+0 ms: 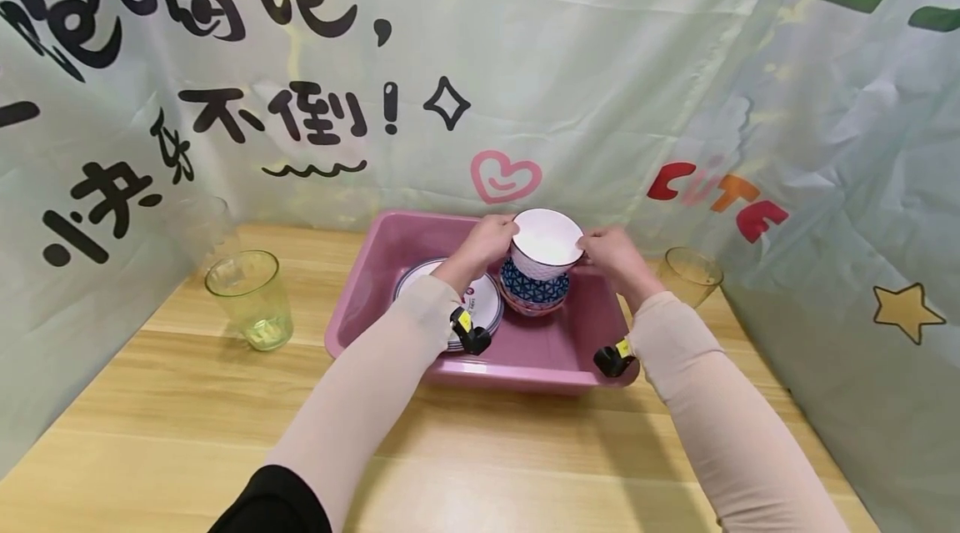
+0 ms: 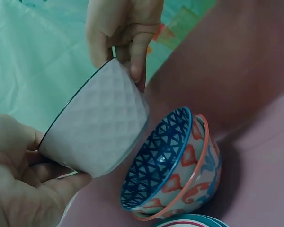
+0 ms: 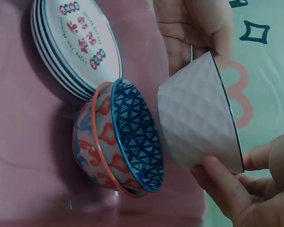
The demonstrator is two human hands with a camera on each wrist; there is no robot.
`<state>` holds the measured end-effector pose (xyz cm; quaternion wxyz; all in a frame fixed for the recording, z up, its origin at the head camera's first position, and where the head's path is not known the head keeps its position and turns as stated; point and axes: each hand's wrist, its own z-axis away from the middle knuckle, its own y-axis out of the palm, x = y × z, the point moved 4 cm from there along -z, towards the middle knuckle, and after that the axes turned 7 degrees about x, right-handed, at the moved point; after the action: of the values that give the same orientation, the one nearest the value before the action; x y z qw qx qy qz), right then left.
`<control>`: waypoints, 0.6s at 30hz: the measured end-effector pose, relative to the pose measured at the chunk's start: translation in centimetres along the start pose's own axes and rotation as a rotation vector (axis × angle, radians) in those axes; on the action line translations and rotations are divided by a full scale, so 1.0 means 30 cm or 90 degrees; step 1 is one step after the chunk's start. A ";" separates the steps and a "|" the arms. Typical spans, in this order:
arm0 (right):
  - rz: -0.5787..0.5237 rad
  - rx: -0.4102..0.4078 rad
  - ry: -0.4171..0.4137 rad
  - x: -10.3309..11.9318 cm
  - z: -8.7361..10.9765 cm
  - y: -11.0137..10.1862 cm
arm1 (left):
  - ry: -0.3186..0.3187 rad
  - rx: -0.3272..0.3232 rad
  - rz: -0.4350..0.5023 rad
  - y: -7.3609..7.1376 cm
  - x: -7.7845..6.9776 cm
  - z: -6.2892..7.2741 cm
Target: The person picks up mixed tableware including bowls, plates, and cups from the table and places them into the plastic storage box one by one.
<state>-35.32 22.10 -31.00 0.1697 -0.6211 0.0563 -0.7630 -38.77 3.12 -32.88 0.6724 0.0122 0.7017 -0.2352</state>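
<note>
Above the pink tub (image 1: 525, 374): a white bowl (image 1: 547, 239) with a thin dark rim and a diamond-faceted outside, held up between my two hands, its white inside facing up toward me.
Left hand (image 1: 483, 245): gripping the white bowl at its left side, thumb at the rim and fingers curled against the outer wall.
Right hand (image 1: 615, 258): gripping the opposite side the same way, thumb at the rim and fingertips on the faceted wall.
Just below the white bowl: a blue-rimmed bowl (image 1: 534, 284), its inside covered in blue and white triangles, sitting nested in an orange-rimmed bowl (image 3: 87, 156) with orange and blue swirls outside.
Beside the nested bowls, on my left: a stack of white plates (image 1: 486, 299) with dark rims and red print on the top one, lying in the tub and partly covered by my left arm.
Wrists: a small black camera with a yellow patch strapped to each, over pale sleeves.
Wooden table (image 1: 150, 416): it bears the tub, a green-tinted glass (image 1: 251, 299) well to the left and an amber-tinted glass (image 1: 690, 274) near the tub's right side, partly behind my right arm.
Cloth backdrop (image 1: 600, 32): pale green, with black lettering, a pink heart (image 1: 506, 177) and a yellow star (image 1: 907, 312).
</note>
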 end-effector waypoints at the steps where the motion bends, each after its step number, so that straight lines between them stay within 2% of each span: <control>1: -0.002 -0.001 -0.004 -0.002 -0.003 0.004 | 0.000 -0.007 -0.007 0.000 0.003 -0.001; 5: 0.013 -0.015 -0.012 -0.008 -0.012 0.011 | -0.001 -0.015 -0.029 -0.001 0.012 0.000; 9: 0.042 -0.022 -0.008 -0.025 -0.028 0.013 | 0.010 -0.007 -0.084 -0.002 0.024 -0.003; 13: 0.047 -0.008 0.003 -0.057 -0.042 0.009 | 0.021 0.011 -0.149 0.003 0.036 -0.004; 18: 0.047 0.010 0.004 -0.084 -0.046 -0.002 | 0.029 0.034 -0.200 0.013 0.040 -0.005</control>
<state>-36.22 22.80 -33.63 0.2024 -0.6150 0.0734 -0.7586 -38.89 3.14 -34.15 0.6105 -0.0746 0.7036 -0.3559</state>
